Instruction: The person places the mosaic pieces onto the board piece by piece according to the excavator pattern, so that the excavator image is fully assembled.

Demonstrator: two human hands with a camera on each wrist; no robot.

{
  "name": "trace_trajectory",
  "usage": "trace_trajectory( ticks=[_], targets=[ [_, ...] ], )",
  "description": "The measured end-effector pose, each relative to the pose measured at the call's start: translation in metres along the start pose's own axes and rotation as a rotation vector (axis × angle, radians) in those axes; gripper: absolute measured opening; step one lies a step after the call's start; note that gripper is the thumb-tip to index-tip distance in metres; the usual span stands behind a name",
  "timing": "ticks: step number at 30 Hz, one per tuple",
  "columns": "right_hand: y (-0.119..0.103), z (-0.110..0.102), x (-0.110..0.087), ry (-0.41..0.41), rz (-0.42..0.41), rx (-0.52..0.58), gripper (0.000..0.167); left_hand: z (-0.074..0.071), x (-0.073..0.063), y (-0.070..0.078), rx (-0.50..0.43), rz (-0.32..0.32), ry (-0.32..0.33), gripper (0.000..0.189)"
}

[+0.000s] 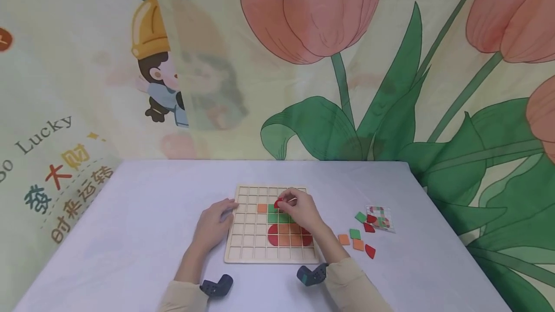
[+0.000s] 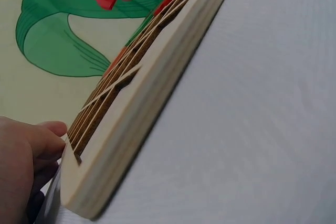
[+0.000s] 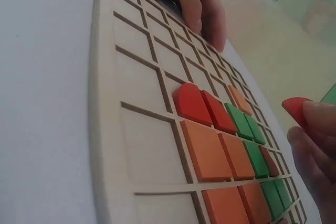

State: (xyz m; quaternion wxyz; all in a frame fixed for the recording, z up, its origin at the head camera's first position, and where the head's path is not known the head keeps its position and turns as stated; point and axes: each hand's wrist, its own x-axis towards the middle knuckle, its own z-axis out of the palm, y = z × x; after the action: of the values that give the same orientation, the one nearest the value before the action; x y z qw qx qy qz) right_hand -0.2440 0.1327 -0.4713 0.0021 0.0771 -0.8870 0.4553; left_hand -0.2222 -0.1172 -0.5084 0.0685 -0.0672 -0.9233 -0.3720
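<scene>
A wooden grid board (image 1: 246, 231) lies on the white table. My right hand (image 1: 302, 210) pinches a red quarter-round tile (image 3: 295, 108) between thumb and fingers, held above the far part of the board. My left hand (image 1: 212, 224) rests at the board's left edge, its fingertips (image 2: 51, 141) touching the rim. Set in the grid are orange tiles (image 3: 209, 149), green tiles (image 3: 256, 157) and red rounded tiles (image 3: 193, 102). A lone orange tile (image 1: 262, 208) sits farther back to the left. Part of the pattern is hidden under my right hand and forearm.
Loose green (image 1: 354, 234), orange (image 1: 358, 244) and red (image 1: 370, 251) tiles lie right of the board. A pattern card (image 1: 385, 224) lies behind them, partly overlapped by tiles. Dark wrist devices (image 1: 218, 286) sit at both sleeves. A printed cloth (image 1: 208, 23) hangs behind the table.
</scene>
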Motion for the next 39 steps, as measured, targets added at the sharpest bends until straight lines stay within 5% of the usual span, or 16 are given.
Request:
trace_trajectory(
  ticks=[9, 15, 23, 39],
  targets=[
    [0.000, 0.019, 0.025, 0.083, 0.098, -0.084, 0.011, -0.001, 0.000, 0.002, 0.005, -0.005, 0.009, 0.032],
    [-0.002, 0.026, 0.026, 0.109, 0.118, -0.195, 0.009, 0.000, -0.001, 0.004, 0.006, -0.022, -0.004, 0.033],
    [-0.005, 0.027, 0.028, 0.130, 0.162, -0.243, 0.004, -0.001, -0.001, 0.004, 0.004, 0.018, 0.020, 0.032],
    [-0.006, 0.028, 0.033, 0.130, 0.158, -0.349, 0.006, 0.000, 0.000, 0.005, 0.014, 0.001, 0.021, 0.032]
  ],
)
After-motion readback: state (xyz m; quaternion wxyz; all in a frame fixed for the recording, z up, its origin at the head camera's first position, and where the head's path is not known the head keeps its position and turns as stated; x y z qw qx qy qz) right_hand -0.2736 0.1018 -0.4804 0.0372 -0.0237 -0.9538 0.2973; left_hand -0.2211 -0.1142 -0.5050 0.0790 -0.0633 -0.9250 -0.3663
